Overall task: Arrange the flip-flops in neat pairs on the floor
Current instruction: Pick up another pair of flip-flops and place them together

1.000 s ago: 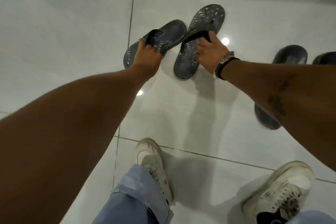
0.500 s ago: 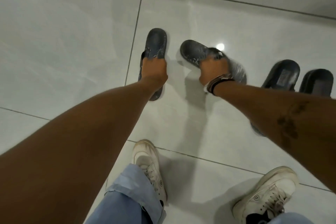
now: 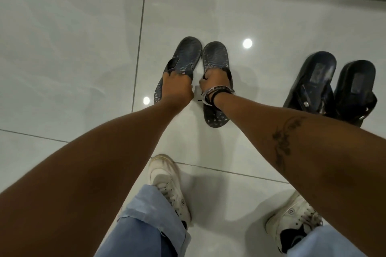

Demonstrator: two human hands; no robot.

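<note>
Two dark grey patterned flip-flops lie on the white tile floor (image 3: 73, 48), toes pointing away from me and nearly touching at the tips. My left hand (image 3: 176, 87) grips the left flip-flop (image 3: 186, 56) at its strap. My right hand (image 3: 215, 80), with bracelets on the wrist, grips the right flip-flop (image 3: 215, 54) at its strap; the heel shows below my wrist. Further right, a pair of black flip-flops (image 3: 317, 77) stands side by side, partly hidden by my right forearm.
My two white sneakers (image 3: 167, 181) and light jeans cuffs are at the bottom of the view. Grout lines cross the glossy tiles, and ceiling lights reflect as bright spots (image 3: 247, 43). Open floor stretches left and beyond the flip-flops.
Both hands have turned the grey flip-flops from splayed apart to nearly parallel, toes close together. The right one swung round to point away from me.
</note>
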